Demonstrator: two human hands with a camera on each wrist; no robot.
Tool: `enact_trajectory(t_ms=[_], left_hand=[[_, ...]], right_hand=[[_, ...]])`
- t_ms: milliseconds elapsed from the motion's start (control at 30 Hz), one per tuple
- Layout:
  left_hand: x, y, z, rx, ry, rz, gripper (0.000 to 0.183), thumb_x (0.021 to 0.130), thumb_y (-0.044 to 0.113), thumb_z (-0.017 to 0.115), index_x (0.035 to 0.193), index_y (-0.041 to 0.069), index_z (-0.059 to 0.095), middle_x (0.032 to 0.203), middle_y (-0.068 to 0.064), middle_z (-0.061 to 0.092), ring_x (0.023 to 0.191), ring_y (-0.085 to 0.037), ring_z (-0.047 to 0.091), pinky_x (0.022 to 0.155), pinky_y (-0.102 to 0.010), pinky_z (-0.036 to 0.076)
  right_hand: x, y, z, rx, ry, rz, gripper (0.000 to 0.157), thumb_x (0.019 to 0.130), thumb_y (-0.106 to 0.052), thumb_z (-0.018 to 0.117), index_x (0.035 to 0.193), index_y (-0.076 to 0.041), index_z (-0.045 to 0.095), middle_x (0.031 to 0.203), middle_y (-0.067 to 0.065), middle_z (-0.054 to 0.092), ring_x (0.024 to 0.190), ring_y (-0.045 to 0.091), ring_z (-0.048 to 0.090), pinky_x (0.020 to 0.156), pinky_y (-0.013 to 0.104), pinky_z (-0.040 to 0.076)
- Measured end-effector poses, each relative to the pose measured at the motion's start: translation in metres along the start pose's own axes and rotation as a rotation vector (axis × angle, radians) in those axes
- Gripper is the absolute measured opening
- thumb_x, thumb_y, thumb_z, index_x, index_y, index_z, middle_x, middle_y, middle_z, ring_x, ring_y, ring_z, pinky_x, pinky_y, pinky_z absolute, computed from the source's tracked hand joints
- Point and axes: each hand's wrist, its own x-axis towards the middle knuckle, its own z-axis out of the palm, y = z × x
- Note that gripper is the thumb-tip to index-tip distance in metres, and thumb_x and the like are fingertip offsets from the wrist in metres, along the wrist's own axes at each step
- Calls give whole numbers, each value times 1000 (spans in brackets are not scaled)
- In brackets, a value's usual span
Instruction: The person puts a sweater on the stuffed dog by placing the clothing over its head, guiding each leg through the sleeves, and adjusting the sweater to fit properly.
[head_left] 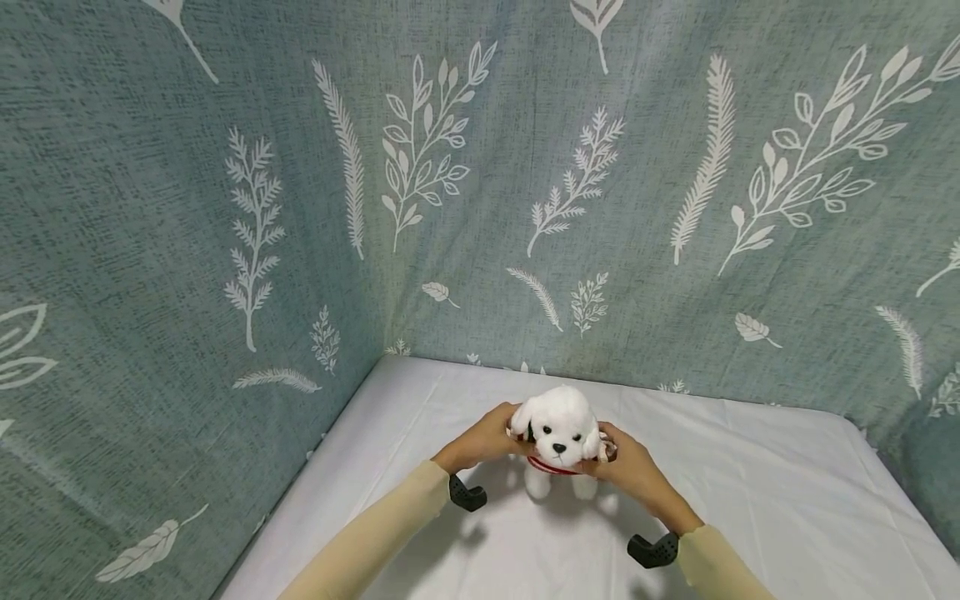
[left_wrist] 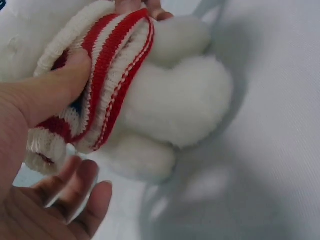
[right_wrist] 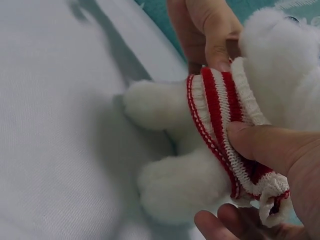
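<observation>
A white plush dog [head_left: 564, 421] with black eyes and nose faces the head camera, upright low over the white-covered surface. It wears a knitted sweater [left_wrist: 106, 45] striped red and white. My left hand [head_left: 491, 437] holds the dog by its side, thumb pressing the knit; the lower fingers [left_wrist: 99, 200] curve loosely beneath. On the opposite side my right hand [head_left: 632, 460] grips it likewise, its thumb [right_wrist: 257, 142] on the stripes. Both wrist views show the dog's fluffy white legs [right_wrist: 175, 187] below the sweater hem. The dog's back is hidden.
A white sheet [head_left: 750, 483] covers the flat surface beneath the dog. Green-grey fabric [head_left: 480, 208] with white leaf prints hangs behind it and along the left. A black strap-like piece [head_left: 468, 493] sits at each wrist.
</observation>
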Motion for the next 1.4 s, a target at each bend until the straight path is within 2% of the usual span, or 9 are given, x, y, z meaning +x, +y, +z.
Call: enact_trajectory(t_ms=[167, 333, 533, 667, 867, 1033, 1167, 1267, 1400], left_hand=[[-3, 2, -1, -7, -11, 64, 54, 79, 5, 90, 127, 19, 69, 120, 7, 72, 112, -12, 64, 98, -34, 49], [-6, 1, 3, -10, -18, 55, 70, 80, 12, 91, 140, 28, 59, 131, 9, 65, 119, -11, 60, 102, -34, 48], [-7, 2, 10, -27, 6, 24, 59, 86, 12, 85, 137, 29, 61, 128, 8, 65, 114, -11, 62, 97, -34, 50], [-5, 3, 13, -2, 40, -13, 42, 87, 15, 83, 125, 25, 69, 117, 5, 64, 103, -12, 53, 88, -36, 47], [-2, 9, 16, 46, 126, -70, 45, 85, 25, 86, 127, 25, 70, 128, 2, 48, 119, -16, 40, 98, -43, 41], [2, 19, 17, -18, 148, -57, 49, 87, 27, 84, 132, 26, 66, 125, 4, 59, 116, -16, 51, 98, -42, 44], [4, 28, 18, -63, 148, -83, 45, 88, 30, 83, 130, 24, 68, 120, 8, 69, 112, -13, 61, 96, -37, 49], [4, 35, 19, -78, 149, -135, 37, 89, 36, 81, 122, 24, 72, 113, 9, 70, 107, -14, 62, 90, -35, 51], [5, 43, 21, -121, 154, -182, 27, 91, 39, 78, 111, 21, 76, 101, 4, 71, 95, -17, 61, 81, -39, 53]], right_hand=[[0, -1, 1, -62, 21, -59, 70, 80, -28, 90, 140, -8, 59, 137, 15, 62, 119, 31, 63, 94, 50, 52], [2, -2, 3, -189, 60, -72, 73, 77, -37, 92, 137, -7, 62, 121, 11, 62, 103, 23, 57, 83, 45, 49], [2, -3, 7, -253, 115, -111, 70, 75, -37, 93, 130, -4, 66, 109, 9, 58, 94, 21, 53, 79, 40, 46], [2, -3, 8, -245, 143, -145, 61, 75, -32, 93, 123, -3, 68, 111, 9, 60, 95, 21, 56, 82, 41, 48], [0, -6, 4, -198, 138, -123, 50, 84, -34, 86, 123, -8, 67, 114, 6, 57, 94, 20, 53, 78, 39, 46], [-2, -12, -1, -125, 125, -72, 44, 90, -40, 80, 122, -12, 67, 116, 6, 59, 98, 21, 54, 79, 38, 46], [-5, -19, -6, -52, 85, -9, 50, 92, -47, 76, 126, -11, 67, 124, 5, 65, 112, 23, 59, 86, 40, 50], [-7, -24, -9, -12, 50, 43, 49, 94, -49, 73, 123, -9, 68, 115, 5, 68, 102, 23, 63, 79, 40, 53], [-6, -30, -11, 7, 30, 93, 42, 96, -49, 69, 101, -7, 68, 85, 4, 64, 73, 21, 57, 62, 36, 50]])
